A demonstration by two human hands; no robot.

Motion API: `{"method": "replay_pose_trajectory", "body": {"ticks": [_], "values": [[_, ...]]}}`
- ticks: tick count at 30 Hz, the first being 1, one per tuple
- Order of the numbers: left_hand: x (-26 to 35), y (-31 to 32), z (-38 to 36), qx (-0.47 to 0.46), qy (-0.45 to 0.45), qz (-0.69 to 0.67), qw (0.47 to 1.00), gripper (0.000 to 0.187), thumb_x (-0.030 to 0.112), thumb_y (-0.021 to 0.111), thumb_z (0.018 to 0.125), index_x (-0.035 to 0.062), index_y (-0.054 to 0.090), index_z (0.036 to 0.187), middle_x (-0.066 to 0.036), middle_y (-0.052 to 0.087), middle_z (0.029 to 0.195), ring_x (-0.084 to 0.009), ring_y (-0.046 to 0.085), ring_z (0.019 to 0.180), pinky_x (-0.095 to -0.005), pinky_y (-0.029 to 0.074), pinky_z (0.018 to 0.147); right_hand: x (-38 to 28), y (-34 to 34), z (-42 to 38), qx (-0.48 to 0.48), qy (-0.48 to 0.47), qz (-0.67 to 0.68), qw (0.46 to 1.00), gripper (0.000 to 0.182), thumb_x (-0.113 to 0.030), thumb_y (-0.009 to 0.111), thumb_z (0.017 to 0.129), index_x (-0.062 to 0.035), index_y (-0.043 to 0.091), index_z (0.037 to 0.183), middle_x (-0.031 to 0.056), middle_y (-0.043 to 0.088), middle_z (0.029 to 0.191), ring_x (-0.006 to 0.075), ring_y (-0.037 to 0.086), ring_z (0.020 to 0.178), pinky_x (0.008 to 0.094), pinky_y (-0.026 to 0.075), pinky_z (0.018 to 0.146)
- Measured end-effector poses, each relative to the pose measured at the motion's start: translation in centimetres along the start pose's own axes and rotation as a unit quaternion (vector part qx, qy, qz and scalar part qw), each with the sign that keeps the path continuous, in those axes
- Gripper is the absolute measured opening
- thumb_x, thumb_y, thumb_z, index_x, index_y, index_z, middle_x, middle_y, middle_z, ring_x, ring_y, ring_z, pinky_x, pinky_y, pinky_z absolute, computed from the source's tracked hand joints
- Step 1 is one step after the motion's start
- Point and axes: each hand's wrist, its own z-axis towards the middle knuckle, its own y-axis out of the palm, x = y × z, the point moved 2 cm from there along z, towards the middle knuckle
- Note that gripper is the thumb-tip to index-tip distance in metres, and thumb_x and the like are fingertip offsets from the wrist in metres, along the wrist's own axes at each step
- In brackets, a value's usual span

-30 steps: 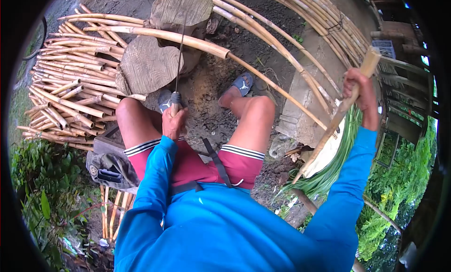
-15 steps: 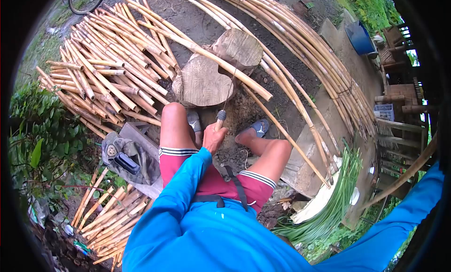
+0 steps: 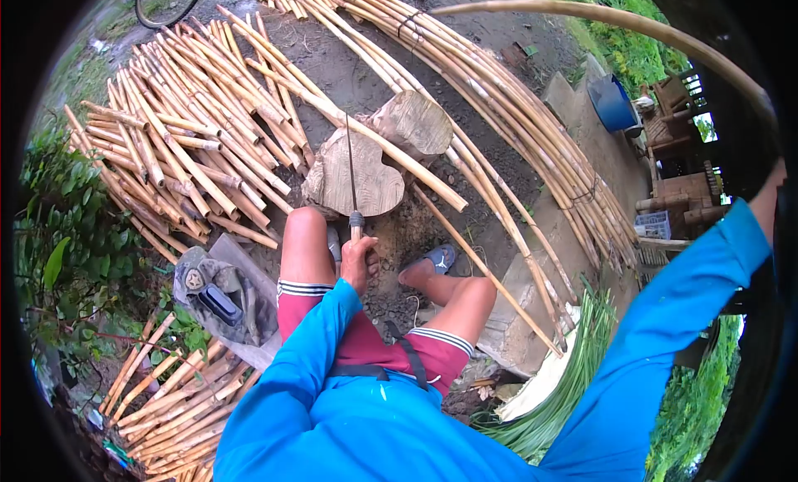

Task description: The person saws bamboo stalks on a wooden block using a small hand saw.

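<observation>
Hardest bit to make out is the right hand [image 3: 778, 179]: it's in the dark at the right edge, mostly cut off, so I can't tell what the fingers are doing. A curved pole [image 3: 582, 10] runs from the top of the view into that same dark edge, close to the hand, but whether it's gripped there is hidden.

Left hand [image 3: 357, 264] is way clearer. Fingers are together, closed round the handle of a knife [image 3: 352, 170], which points away from the body between the knees. The blade shows as a thin dark line, so its shape is tough to read. It crosses the view of the front stump [image 3: 353, 176], with the tip by a cane [image 3: 407, 162] that passes over there; can't tell if they touch. Back stump [image 3: 413, 123] is right beside the front one.

Cut canes [image 3: 179, 124] are piled on the left, a long bundle [image 3: 532, 137] curves past on the right. The bike wheel [image 3: 169, 0] up top is cropped.

No writing I can read. The cap [image 3: 218, 292] has a round badge, and the sandal [image 3: 441, 258] has a pale logo, too small to name.
</observation>
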Motion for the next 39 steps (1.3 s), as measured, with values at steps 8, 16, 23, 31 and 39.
{"method": "replay_pose_trajectory", "body": {"ticks": [8,16,23,31,39], "values": [[0.6,-1.6,0.0,0.024,-0.055,-0.134,0.989,0.02,0.03,0.061,0.084,0.0191,0.046,0.076,0.001,0.037,0.055,-0.0136,0.036,0.042,-0.0319,0.031,0.042,13.4,-10.3,-41.7,0.343,0.5,0.0,0.795,0.017,-0.024,0.054,0.085,-0.0072,0.053,0.08,0.007,0.057,0.08,0.0282,0.065,0.084,0.0435,0.056,0.083],[0.3,-2.3,0.5,0.017,-0.103,-0.181,0.978,0.019,0.027,0.061,0.083,0.0179,0.044,0.081,0.001,0.037,0.056,-0.0139,0.036,0.043,-0.0331,0.031,0.043,6.9,-11.7,-59.2,0.346,0.657,0.046,0.668,0.02,-0.028,0.062,0.082,-0.008,0.058,0.085,0.0114,0.064,0.083,0.0276,0.065,0.083,0.0451,0.057,0.082],[0.1,-0.8,1.0,0.036,-0.05,-0.142,0.988,0.021,0.029,0.06,0.084,0.0178,0.044,0.077,0.002,0.035,0.056,-0.0132,0.035,0.043,-0.0314,0.031,0.043,2.5,-7.3,-57.9,0.123,0.71,-0.016,0.693,0.045,-0.042,0.061,0.088,-0.0119,0.056,0.122,0.0045,0.055,0.12,0.0182,0.053,0.111,0.0361,0.051,0.073],[0.2,-1.5,1.8,0.041,-0.063,-0.141,0.987,0.028,0.032,0.065,0.083,0.0201,0.043,0.07,0.003,0.037,0.053,-0.0127,0.037,0.041,-0.0317,0.033,0.043,1.1,-6.1,-49.7,-0.071,0.728,0.168,0.661,0.067,-0.03,0.069,0.086,-0.0018,0.039,0.138,0.0148,0.051,0.13,0.0283,0.057,0.116,0.0375,0.058,0.085],[1.4,-0.7,1.5,0.068,0.01,-0.054,0.996,0.021,0.027,0.063,0.084,0.0173,0.045,0.079,0.002,0.037,0.056,-0.0115,0.036,0.042,-0.0294,0.033,0.04,-2.7,-11.2,-46.7,-0.064,0.808,0.363,0.459,0.128,-0.054,0.083,0.062,0.0043,0.011,0.151,0.0332,0.029,0.147,0.0533,0.034,0.134,0.054,0.047,0.101]]}}
